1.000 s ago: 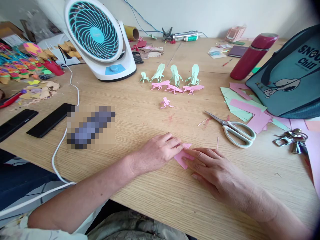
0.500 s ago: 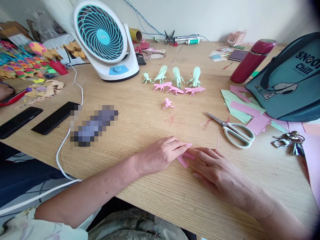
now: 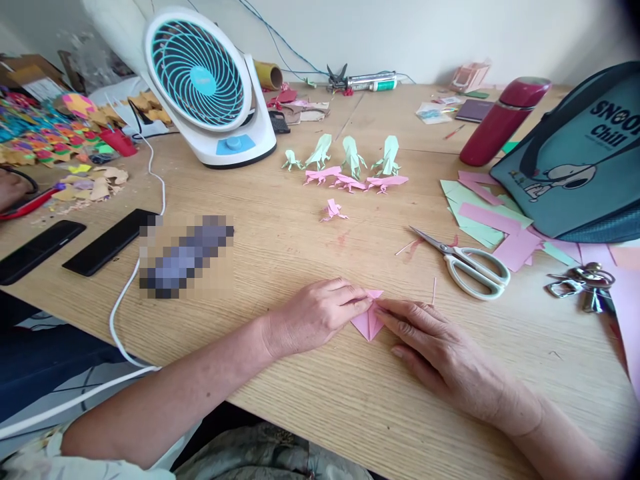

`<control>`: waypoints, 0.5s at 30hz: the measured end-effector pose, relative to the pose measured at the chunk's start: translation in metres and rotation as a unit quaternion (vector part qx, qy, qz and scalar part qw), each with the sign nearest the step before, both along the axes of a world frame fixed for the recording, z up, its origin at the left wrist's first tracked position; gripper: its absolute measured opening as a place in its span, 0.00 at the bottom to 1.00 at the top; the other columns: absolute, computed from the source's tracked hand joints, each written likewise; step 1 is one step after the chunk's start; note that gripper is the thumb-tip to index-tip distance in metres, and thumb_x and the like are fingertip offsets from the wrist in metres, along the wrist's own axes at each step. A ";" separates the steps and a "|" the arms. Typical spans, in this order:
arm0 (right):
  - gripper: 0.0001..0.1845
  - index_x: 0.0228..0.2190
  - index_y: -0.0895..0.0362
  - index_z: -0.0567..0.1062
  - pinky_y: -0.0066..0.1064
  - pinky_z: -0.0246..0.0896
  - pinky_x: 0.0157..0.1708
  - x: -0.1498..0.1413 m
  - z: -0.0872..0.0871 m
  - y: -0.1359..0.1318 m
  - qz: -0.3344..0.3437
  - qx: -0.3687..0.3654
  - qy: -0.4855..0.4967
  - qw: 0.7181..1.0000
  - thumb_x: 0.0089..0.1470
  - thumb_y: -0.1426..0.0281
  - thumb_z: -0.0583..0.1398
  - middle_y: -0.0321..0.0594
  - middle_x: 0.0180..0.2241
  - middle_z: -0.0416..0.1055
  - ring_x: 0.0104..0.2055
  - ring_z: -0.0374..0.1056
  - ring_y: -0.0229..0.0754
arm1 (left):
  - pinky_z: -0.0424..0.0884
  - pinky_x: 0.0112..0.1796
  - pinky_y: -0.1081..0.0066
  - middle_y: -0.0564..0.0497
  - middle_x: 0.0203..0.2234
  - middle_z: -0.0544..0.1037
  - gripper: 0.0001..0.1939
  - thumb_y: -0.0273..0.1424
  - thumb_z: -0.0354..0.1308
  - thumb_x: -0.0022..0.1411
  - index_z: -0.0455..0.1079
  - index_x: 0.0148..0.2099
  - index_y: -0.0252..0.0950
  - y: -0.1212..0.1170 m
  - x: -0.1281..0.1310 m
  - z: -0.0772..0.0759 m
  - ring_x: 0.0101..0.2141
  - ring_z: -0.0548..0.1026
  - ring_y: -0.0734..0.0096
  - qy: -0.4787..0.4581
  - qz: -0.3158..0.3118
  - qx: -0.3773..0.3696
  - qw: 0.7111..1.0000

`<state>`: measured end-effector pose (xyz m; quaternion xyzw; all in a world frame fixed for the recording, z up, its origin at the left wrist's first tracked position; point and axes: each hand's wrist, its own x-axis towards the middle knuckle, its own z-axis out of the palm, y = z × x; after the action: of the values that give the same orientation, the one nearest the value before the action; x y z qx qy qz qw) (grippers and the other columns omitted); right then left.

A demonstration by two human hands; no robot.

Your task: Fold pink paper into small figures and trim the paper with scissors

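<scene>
A small piece of folded pink origami paper [image 3: 369, 324] lies on the table between my two hands, its lower point facing me and a crease down its middle. From the left, my left hand [image 3: 320, 310] presses on it with fingers together, the tips over its upper part. Against its right edge, my right hand [image 3: 430, 337] holds it with closed fingers, thumb lower down. Fingertips hide part of the folds. Beyond them stand a pink origami frog [image 3: 333, 210], a row of pink folded figures [image 3: 350, 181] and several pale green ones [image 3: 353, 157].
Scissors [image 3: 465, 263] lie to the right, near keys [image 3: 587, 283] and pink and green paper strips [image 3: 490, 213]. A red flask [image 3: 505, 123] and a teal bag [image 3: 585, 160] stand behind. Left are a fan [image 3: 205, 80], dark flat devices [image 3: 113, 241] and a white cable [image 3: 120, 300].
My fingers have shifted slightly apart on the pink paper, and more of its lower point and middle crease now shows. Both hands stay at the paper.
</scene>
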<state>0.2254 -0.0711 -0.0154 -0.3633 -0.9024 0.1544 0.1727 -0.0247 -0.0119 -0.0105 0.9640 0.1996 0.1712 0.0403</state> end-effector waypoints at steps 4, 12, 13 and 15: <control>0.27 0.63 0.59 0.62 0.48 0.63 0.58 0.000 0.000 0.001 0.010 0.005 0.000 1.000 0.64 0.73 0.53 0.55 0.62 0.62 0.61 0.62 0.53 | 0.72 0.54 0.67 0.44 0.56 0.74 0.20 0.22 0.50 0.68 0.65 0.61 0.31 -0.001 0.000 -0.001 0.52 0.72 0.68 0.004 0.008 0.006 1.000; 0.29 0.65 0.58 0.58 0.48 0.64 0.58 0.000 -0.003 0.000 0.004 -0.001 -0.002 1.000 0.64 0.73 0.54 0.52 0.62 0.62 0.61 0.62 0.53 | 0.73 0.53 0.67 0.44 0.59 0.72 0.21 0.21 0.49 0.68 0.64 0.62 0.30 0.000 -0.002 -0.002 0.53 0.72 0.66 0.016 -0.006 0.010 1.000; 0.29 0.65 0.58 0.59 0.47 0.65 0.57 0.000 -0.002 0.000 0.005 0.003 -0.003 1.000 0.64 0.73 0.54 0.52 0.62 0.63 0.60 0.63 0.53 | 0.73 0.53 0.67 0.43 0.59 0.71 0.22 0.20 0.49 0.68 0.64 0.62 0.30 -0.001 -0.002 -0.001 0.53 0.72 0.67 0.020 -0.007 0.011 1.000; 0.28 0.64 0.58 0.61 0.47 0.65 0.57 -0.001 -0.001 0.001 0.006 0.015 -0.005 1.000 0.63 0.72 0.54 0.52 0.61 0.64 0.61 0.63 0.53 | 0.73 0.53 0.66 0.43 0.59 0.71 0.22 0.20 0.48 0.68 0.63 0.62 0.29 -0.001 -0.002 0.001 0.53 0.72 0.67 0.029 -0.010 0.017 0.999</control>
<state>0.2249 -0.0703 -0.0168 -0.3561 -0.9075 0.1403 0.1728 -0.0265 -0.0134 -0.0095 0.9709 0.1886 0.1465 0.0202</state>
